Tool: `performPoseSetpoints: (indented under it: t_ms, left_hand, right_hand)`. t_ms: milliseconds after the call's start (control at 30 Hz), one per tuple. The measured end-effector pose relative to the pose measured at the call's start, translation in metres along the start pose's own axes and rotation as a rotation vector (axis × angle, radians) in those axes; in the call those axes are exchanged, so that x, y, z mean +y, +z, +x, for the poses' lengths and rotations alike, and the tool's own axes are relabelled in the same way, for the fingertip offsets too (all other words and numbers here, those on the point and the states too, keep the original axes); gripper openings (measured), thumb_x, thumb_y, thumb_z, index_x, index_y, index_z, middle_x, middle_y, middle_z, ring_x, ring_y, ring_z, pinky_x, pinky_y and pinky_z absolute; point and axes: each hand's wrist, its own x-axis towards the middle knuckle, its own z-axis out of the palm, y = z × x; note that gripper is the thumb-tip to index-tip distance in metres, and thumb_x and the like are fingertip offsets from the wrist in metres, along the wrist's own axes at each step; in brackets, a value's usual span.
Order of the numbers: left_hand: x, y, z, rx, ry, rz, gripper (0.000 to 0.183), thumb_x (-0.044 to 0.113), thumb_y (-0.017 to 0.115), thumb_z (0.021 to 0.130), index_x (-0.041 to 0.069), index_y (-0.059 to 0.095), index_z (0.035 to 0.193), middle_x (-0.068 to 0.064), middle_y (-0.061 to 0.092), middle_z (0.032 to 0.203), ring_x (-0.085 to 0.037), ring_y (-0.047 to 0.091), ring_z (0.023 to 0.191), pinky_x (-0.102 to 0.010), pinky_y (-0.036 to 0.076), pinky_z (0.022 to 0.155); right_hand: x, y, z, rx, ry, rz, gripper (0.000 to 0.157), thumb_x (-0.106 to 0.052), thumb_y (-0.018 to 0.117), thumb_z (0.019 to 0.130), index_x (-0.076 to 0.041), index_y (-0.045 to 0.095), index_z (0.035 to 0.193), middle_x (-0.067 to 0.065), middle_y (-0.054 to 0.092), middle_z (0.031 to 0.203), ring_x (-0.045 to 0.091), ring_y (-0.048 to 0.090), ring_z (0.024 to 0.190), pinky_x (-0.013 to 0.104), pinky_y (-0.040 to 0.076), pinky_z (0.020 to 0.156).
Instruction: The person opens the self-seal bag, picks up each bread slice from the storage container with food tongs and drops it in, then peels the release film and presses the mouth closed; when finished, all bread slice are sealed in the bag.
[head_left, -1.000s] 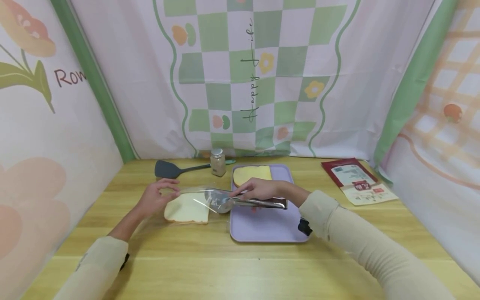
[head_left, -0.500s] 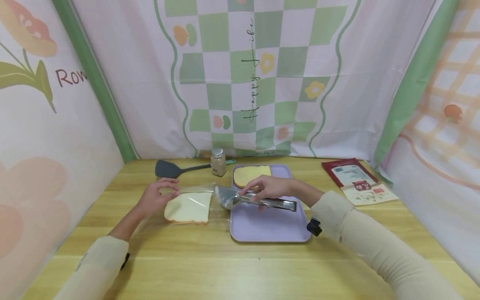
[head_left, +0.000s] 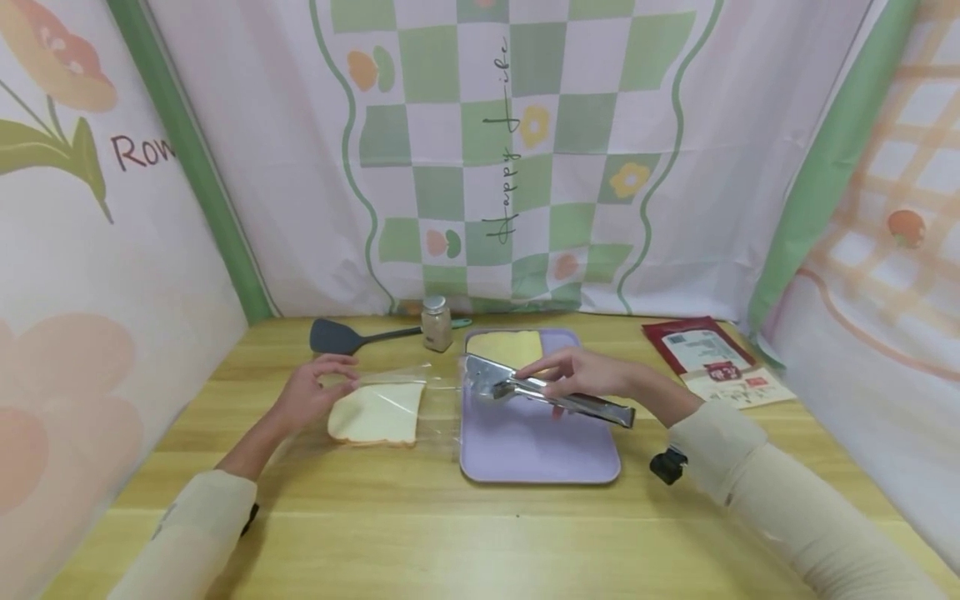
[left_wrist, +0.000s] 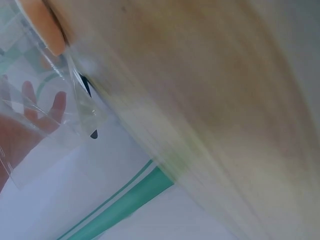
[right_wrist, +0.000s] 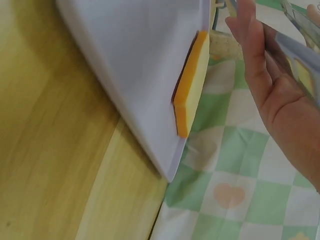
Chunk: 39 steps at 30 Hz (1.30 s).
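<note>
My left hand (head_left: 315,392) pinches the near-left edge of a clear plastic bag (head_left: 442,408). A slice of bread (head_left: 378,414) with a thin brown crust shows through the film. In the left wrist view, the same hand (left_wrist: 30,125) appears behind the wrinkled plastic. Over the lilac tray (head_left: 540,454), my right hand (head_left: 588,372) grips metal tongs (head_left: 592,407), whose wide flat end points left and up. Another bread slice (head_left: 504,346) lies at the tray's far end, partly hidden behind the tongs. In the right wrist view, its orange-brown crust (right_wrist: 185,95) stands out against the tray.
A black spatula (head_left: 337,337) lies at the back left, its handle passing behind a small lidded jar (head_left: 436,325). At the back right is a red and cream food packet (head_left: 716,365). Patterned curtains enclose the wooden table (head_left: 375,533).
My right hand has drawn the tongs rightward, from beside the bread in the bag to above the tray. The left hand has stayed nearly still at the bag.
</note>
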Motion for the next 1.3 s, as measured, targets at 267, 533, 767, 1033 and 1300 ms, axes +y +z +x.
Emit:
performPoseSetpoints:
  t_ms: [267, 533, 767, 1033, 1300]
  left_hand:
    - [-0.003, 0.001, 0.000, 0.029, 0.053, 0.009, 0.015, 0.000, 0.078, 0.082, -0.002, 0.074, 0.096, -0.022, 0.067, 0.118, -0.043, 0.058, 0.115, -0.055, 0.049, 0.090]
    - [-0.003, 0.001, -0.001, 0.010, 0.053, -0.022, 0.013, 0.001, 0.078, 0.081, -0.002, 0.074, 0.093, -0.025, 0.066, 0.119, -0.044, 0.056, 0.116, -0.063, 0.034, 0.105]
    - [-0.002, 0.001, -0.001, -0.023, 0.032, -0.032, 0.011, 0.003, 0.078, 0.082, -0.001, 0.074, 0.092, -0.025, 0.064, 0.121, -0.045, 0.054, 0.119, -0.065, 0.030, 0.107]
    - [-0.002, 0.002, -0.001, -0.023, 0.038, -0.028, 0.010, 0.002, 0.078, 0.082, -0.001, 0.074, 0.091, -0.026, 0.065, 0.120, -0.045, 0.055, 0.119, -0.065, 0.029, 0.107]
    - [-0.003, 0.003, 0.000, -0.025, 0.047, -0.035, 0.010, 0.004, 0.078, 0.083, 0.000, 0.074, 0.091, -0.025, 0.065, 0.120, -0.045, 0.056, 0.118, -0.065, 0.030, 0.107]
  right_hand:
    - [0.012, -0.012, -0.026, 0.074, 0.020, 0.003, 0.042, -0.017, 0.058, 0.101, -0.007, 0.053, 0.142, 0.026, 0.062, 0.118, 0.039, 0.070, 0.078, 0.036, 0.058, 0.061]
    - [0.027, -0.021, -0.048, 0.137, 0.062, 0.045, 0.044, -0.017, 0.062, 0.099, 0.000, 0.054, 0.139, 0.033, 0.061, 0.117, 0.038, 0.071, 0.077, 0.049, 0.059, 0.067]
    - [0.037, -0.034, -0.062, 0.191, 0.098, 0.080, 0.046, -0.017, 0.061, 0.100, 0.001, 0.050, 0.141, 0.037, 0.059, 0.119, 0.046, 0.069, 0.082, 0.048, 0.060, 0.069]
    - [0.048, -0.048, -0.071, 0.261, 0.104, -0.005, 0.045, -0.023, 0.057, 0.102, -0.003, 0.051, 0.142, 0.035, 0.062, 0.115, 0.047, 0.069, 0.083, 0.054, 0.058, 0.068]
    - [0.052, -0.056, -0.076, 0.283, 0.140, -0.043, 0.046, -0.026, 0.057, 0.102, -0.005, 0.051, 0.142, 0.034, 0.060, 0.114, 0.045, 0.070, 0.083, 0.054, 0.058, 0.064]
